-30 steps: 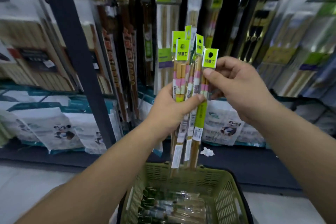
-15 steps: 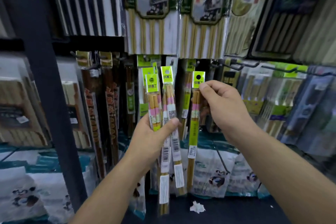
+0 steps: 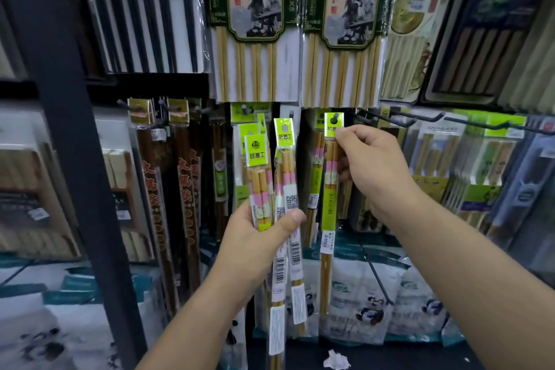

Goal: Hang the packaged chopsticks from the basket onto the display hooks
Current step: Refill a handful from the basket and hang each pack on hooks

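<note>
Lime-green card tops the single clear-sleeved pack of pink-banded bamboo chopsticks (image 3: 329, 198), and the right hand (image 3: 372, 168) pinches that card, grip closed on it, so the punched hole appears to meet the dark metal hook tip (image 3: 334, 119) at twelve o'clock of the thumb. The left hand (image 3: 252, 249), at eight o'clock, clasps the spare bundle of matching packs (image 3: 261, 189) upright, ready to feed. A second ago the green basket showed below; now it is out of view, the pack raised to the hook.

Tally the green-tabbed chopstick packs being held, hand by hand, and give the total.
Left hand: 4 in the fanned bunch, going by the green tabs that show
Right hand: 1, the single pack
Total: 5
</note>
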### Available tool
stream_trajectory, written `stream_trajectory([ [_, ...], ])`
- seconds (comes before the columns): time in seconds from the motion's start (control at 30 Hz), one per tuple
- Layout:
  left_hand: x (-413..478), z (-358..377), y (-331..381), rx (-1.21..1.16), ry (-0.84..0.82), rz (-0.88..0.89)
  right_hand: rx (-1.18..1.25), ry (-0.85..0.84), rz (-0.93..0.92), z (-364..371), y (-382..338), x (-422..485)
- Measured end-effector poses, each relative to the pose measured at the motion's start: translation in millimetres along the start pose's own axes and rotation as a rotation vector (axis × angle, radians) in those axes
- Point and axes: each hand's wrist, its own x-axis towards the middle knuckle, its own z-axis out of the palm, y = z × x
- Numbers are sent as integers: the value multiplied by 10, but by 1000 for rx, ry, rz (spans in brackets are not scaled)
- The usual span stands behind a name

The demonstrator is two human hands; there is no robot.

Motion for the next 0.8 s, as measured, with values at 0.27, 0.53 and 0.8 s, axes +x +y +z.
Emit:
stream_trajectory([
  [0.27, -16, 21, 11, 5, -8, 8, -112, 53, 13, -17, 143, -43],
  [0.53, -73, 58, 22, -1, -33, 13, -20, -97, -58, 57, 21, -366],
  [0.8, -124, 60, 69, 25, -6, 37, -30, -100, -121, 141, -91, -344],
])
